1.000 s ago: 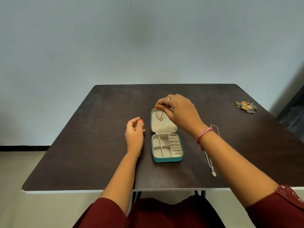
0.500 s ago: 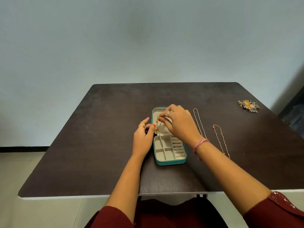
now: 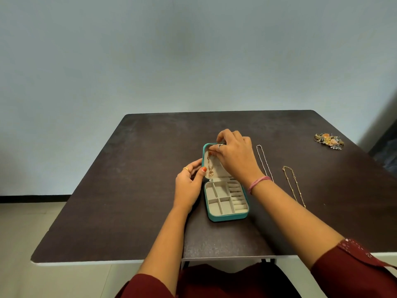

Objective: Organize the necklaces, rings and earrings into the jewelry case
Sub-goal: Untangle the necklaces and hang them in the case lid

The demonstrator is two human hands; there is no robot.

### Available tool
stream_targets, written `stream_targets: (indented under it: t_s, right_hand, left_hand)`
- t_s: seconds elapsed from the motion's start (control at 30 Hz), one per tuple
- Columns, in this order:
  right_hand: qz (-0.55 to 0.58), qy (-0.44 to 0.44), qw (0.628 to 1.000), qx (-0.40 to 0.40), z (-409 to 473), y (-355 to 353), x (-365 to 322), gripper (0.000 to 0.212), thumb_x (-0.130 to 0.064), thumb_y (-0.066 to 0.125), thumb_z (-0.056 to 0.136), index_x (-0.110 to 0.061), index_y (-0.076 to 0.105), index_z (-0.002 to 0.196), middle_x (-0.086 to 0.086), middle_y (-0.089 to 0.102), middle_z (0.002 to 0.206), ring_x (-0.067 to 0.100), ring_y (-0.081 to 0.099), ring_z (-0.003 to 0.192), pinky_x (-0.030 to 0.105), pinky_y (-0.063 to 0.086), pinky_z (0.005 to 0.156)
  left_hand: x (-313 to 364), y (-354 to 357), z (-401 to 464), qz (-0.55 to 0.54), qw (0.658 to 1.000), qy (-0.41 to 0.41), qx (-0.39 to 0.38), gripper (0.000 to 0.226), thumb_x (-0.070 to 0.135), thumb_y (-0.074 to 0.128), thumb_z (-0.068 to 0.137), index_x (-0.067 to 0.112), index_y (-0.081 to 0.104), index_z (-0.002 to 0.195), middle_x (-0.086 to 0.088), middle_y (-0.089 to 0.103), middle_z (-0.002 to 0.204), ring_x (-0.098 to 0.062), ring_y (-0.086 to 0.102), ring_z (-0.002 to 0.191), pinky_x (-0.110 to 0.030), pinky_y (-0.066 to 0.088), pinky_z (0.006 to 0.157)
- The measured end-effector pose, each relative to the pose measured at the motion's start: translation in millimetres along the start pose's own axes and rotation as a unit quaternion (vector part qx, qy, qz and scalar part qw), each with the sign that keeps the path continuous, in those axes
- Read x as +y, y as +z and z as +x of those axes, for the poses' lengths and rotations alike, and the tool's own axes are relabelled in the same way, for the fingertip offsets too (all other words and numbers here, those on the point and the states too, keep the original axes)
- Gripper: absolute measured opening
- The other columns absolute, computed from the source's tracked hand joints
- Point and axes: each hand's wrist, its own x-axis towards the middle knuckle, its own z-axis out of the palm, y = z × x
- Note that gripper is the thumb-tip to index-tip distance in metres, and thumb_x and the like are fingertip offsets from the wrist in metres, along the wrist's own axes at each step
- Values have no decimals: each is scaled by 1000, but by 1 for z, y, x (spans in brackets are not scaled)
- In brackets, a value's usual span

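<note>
The right hand (image 3: 233, 155) pinches a gold necklace (image 3: 210, 166) against the jewelry case (image 3: 225, 217) lid; the left hand (image 3: 189, 183) grasps the lid's edge. Two necklaces (image 3: 293, 186) and a jewelry pile (image 3: 328, 141) near the table's (image 3: 129, 190) far right corner remain.

Teal jewelry case (image 3: 227, 217) (beige lining), dark brown table (image 3: 129, 190), maroon sleeve (image 3: 352, 267).

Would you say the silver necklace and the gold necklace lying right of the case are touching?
Apart. The head view shows bare dark table between the silver necklace and the gold necklace.
</note>
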Motion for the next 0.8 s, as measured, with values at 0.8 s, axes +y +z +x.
stream_targets:
  t_s: [0.8]
  right_hand:
    - [523, 334, 746, -243, 34, -22, 14, 37, 2, 77, 73, -13, 61, 104, 1, 66, 95, 10, 62, 82, 14, 48, 56]
  left_hand:
    - [3, -4, 0, -59, 998, -28, 5, 27, 6, 59, 92, 23, 61, 113, 11, 69, 104, 0, 65, 99, -19, 53, 83]
